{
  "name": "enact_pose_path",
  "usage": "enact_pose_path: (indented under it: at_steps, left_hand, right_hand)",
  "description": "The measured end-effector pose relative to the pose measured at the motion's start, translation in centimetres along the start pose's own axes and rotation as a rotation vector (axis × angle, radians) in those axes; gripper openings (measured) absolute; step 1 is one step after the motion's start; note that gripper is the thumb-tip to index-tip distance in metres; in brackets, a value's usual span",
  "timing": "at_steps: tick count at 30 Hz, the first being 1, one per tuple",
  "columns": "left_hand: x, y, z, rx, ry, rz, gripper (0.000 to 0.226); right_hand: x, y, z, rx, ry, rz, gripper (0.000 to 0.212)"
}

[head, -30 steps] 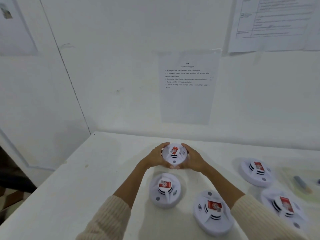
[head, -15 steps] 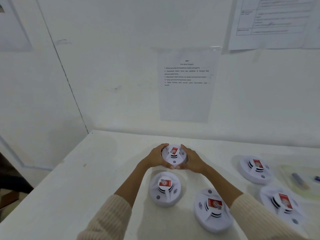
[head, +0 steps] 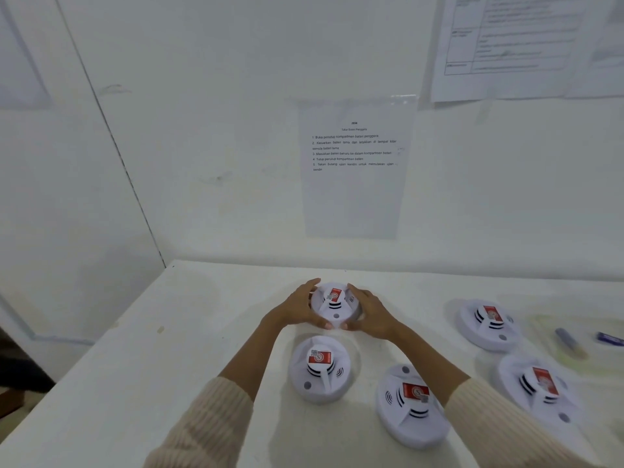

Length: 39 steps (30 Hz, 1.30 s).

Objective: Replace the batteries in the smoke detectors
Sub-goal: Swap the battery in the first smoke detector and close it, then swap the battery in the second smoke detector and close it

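Several round white smoke detectors with red labels lie on the white table (head: 135,383). The farthest detector (head: 334,307) sits between my hands near the table's middle. My left hand (head: 299,307) cups its left side and my right hand (head: 369,314) cups its right side, thumbs meeting at its near edge. Closer to me lie a second detector (head: 319,368) and a third detector (head: 410,405). Two more detectors (head: 488,324) (head: 537,386) lie to the right.
A clear tray (head: 553,358) at the right edge holds batteries (head: 569,341). A printed instruction sheet (head: 354,163) hangs on the wall behind the table. Another sheet (head: 523,45) hangs at the upper right. The table's left edge drops to the floor.
My hands stay wrapped around the far detector, which appears to have turned slightly between them. The view has shifted a little.
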<state>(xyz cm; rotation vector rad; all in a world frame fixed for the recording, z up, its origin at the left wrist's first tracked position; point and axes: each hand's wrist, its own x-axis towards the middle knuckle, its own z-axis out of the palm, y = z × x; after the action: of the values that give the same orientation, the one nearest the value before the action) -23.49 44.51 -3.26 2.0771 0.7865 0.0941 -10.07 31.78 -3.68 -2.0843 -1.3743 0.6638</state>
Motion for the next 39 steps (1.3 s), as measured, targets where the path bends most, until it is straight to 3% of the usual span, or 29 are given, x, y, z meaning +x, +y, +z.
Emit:
enact_pose_path:
  at_steps: [3,7,11,16,20,22,28,31,35,39]
  left_hand:
    - [-0.4,-0.5,-0.4,-0.116,0.015,-0.018,0.111]
    - [-2.2,-1.0,-0.1,-0.145,0.099,-0.035,0.087]
    - [-5.2,-0.6,0.6,-0.178,0.145,-0.059,0.063]
    - [-9.7,0.3,2.5,-0.196,0.141,-0.059,0.041]
    - [-12.4,0.8,5.0,-0.171,0.193,-0.069,0.053]
    - [-13.7,0.8,6.0,-0.120,0.201,-0.056,0.071]
    - [-15.0,0.1,8.2,0.016,0.241,-0.075,0.119]
    - [-15.3,0.6,8.5,0.043,0.296,-0.049,0.111]
    - [-15.6,0.5,8.3,0.073,0.356,0.025,0.127]
    - [-16.6,1.1,8.0,0.054,0.401,0.034,0.115]
  right_hand:
    - [-0.8,0.1,-0.2,0.066,0.053,-0.023,0.093]
    - [-2.5,-0.3,-0.4,0.151,0.111,-0.041,0.069]
    - [-4.5,-1.3,-0.5,0.203,0.170,-0.119,0.058]
    - [-7.9,-2.6,-0.4,0.243,0.050,-0.186,0.064]
    - [-10.3,-2.3,1.2,0.117,-0.133,-0.155,0.077]
    - [-11.0,-2.4,2.2,0.047,-0.136,-0.185,0.073]
    - [-12.3,-2.3,3.6,-0.081,-0.102,-0.177,0.088]
    - [-12.6,-2.2,3.6,-0.046,-0.094,-0.190,0.088]
    - [-13.1,-2.0,3.6,-0.014,-0.078,-0.228,0.087]
    - [-14.1,-2.7,2.8,0.093,-0.039,-0.299,0.084]
